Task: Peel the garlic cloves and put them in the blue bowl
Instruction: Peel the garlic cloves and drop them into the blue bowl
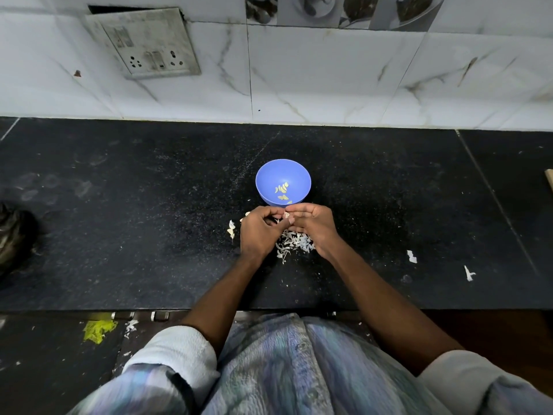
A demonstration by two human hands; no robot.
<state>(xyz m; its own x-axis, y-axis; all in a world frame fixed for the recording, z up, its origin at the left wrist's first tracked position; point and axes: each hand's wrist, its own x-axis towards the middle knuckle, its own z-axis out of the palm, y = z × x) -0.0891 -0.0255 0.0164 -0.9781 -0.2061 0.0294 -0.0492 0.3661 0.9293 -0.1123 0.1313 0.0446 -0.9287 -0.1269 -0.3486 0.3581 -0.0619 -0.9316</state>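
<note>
While the clove (286, 215) needs stripping, both my hands pinch it in curled fingers (276, 211) | just before the blue bowl (270, 175), mid-worktop (149, 235) | short drop.

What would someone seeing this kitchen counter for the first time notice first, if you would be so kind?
The small round blue plastic bowl stands out at the middle of the black speckled stone counter, with a few pale peeled garlic cloves inside. Just in front of it the left hand and right hand meet around a small garlic clove, above a heap of white papery garlic skins.
</note>
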